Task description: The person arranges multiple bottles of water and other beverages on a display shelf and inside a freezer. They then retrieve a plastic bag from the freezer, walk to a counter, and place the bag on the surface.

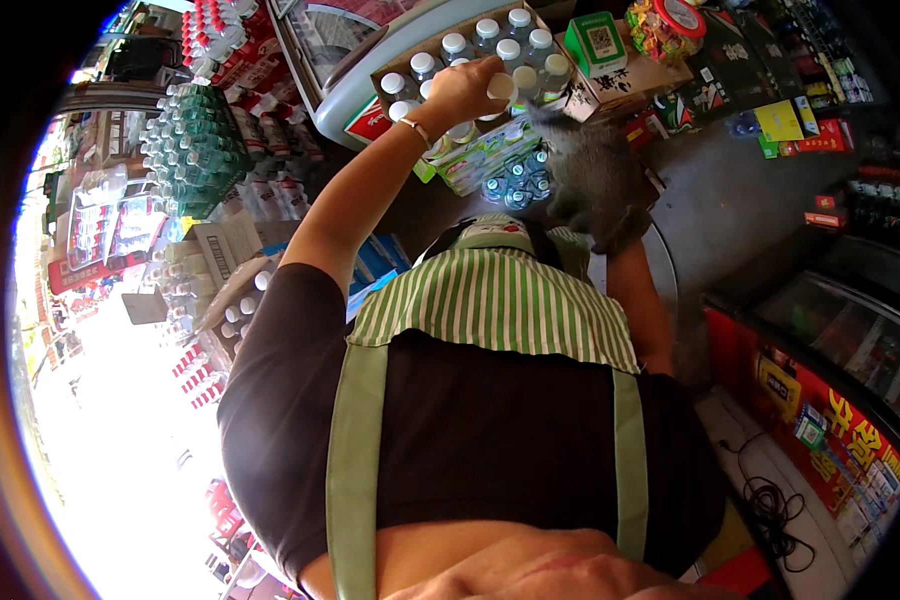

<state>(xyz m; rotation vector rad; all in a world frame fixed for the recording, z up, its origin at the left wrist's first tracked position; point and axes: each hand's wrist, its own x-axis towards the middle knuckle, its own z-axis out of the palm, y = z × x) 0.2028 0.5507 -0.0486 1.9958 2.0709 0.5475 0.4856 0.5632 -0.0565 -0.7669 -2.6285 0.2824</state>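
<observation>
My left hand (460, 95) reaches out over an open cardboard carton (378, 82) of clear bottles with white caps. Its fingers are closed at the top of one white-capped bottle (501, 88) near the carton's front edge. Other capped bottles (487, 30) stand upright in rows around that hand. To the right hangs a rumpled grey cloth (592, 165), its upper end close to the carton's front corner. My right hand (620, 232) is at the cloth's lower end, gripping it; folds and shadow hide most of the fingers.
Right of the carton stand a green box (595, 45) and a candy jar (667, 28). Below it lie shrink-wrapped bottles (518, 182). Green bottle packs (192, 150) are stacked at left. A red-sided chest freezer (820, 370) stands at right, with a coiled black cable (778, 515) nearby.
</observation>
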